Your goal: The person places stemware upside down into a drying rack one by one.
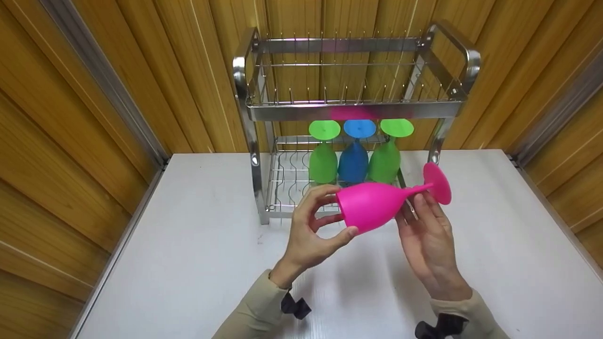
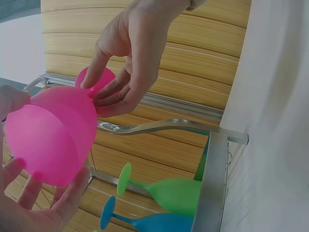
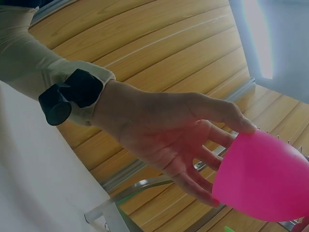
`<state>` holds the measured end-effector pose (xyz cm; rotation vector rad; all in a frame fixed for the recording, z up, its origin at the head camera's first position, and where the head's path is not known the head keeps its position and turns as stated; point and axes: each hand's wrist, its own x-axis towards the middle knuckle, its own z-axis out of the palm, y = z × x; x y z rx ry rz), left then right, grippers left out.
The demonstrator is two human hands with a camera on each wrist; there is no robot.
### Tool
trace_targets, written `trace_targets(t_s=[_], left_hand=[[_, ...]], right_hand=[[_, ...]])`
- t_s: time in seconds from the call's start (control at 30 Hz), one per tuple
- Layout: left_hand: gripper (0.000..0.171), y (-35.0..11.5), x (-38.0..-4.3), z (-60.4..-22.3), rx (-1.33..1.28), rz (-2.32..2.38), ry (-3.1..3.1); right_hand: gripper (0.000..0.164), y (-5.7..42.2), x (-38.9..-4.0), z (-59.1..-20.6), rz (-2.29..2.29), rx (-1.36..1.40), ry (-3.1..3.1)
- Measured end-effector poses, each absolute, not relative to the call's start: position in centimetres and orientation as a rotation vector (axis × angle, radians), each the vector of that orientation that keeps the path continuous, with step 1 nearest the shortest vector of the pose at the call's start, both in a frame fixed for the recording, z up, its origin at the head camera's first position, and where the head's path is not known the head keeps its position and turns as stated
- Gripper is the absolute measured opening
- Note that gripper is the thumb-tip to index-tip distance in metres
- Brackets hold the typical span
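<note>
A bright pink plastic goblet (image 1: 372, 205) is held on its side above the white table, in front of the rack. Its mouth faces left and its round foot (image 1: 437, 183) is up at the right. My left hand (image 1: 308, 238) grips the bowl at the rim, thumb on the near side and fingers round the far side. With thumb and fingers, my right hand (image 1: 431, 245) pinches the stem close to the foot. The left wrist view shows that pinch on the stem; in the right wrist view, the left fingers spread round the pink bowl (image 3: 263, 176).
Behind the hands stands a two-tier metal dish rack (image 1: 282, 113) with upright wires on top. On its lower tier, a green goblet (image 1: 323, 162), a blue goblet (image 1: 353, 162) and another green goblet (image 1: 385, 162) stand upside down in a row. Wood-look panels (image 1: 198, 70) enclose the table (image 1: 188, 245).
</note>
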<state>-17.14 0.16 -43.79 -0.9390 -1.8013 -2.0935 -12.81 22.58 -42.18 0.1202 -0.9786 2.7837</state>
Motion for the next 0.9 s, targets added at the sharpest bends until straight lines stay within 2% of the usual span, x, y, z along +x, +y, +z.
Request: trace_targets(t_s=[0.3,0.67,0.9], left_hand=[[0.072,0.4,-17.0,-43.9,-0.961,-2.093,-1.822],[0.073,0.2,-17.1,-43.9,-0.986,-2.056,-1.848],[0.069,-1.2,-17.9,-43.3,-0.99,-1.962,-1.91]], right_hand=[[0.025,22.6,-13.2,-42.1,2.828,0.072,-0.888],[0.025,22.7,-13.3,-42.0,2.845,0.064,-0.844],[0.024,22.4,-13.7,-41.7,2.813,0.075,-0.86]])
